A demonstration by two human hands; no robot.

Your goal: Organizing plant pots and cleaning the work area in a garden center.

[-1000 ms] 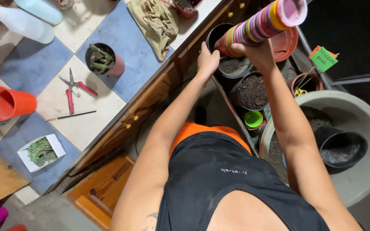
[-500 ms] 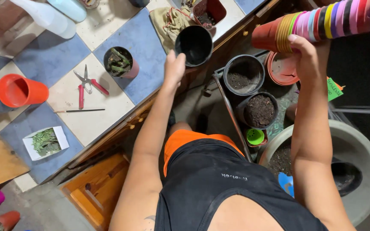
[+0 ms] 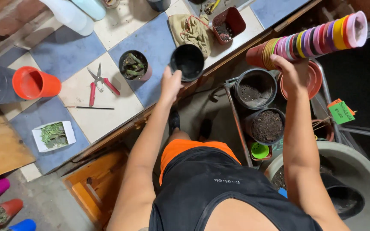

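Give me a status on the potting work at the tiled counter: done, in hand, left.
Done: one pot on the counter already holds a small plant. In hand: the left hand has its grip on an empty black pot at the counter edge; the right hand holds a stack of coloured pots. Left: the black pot has no soil or plant, and the stacked pots are all unused.
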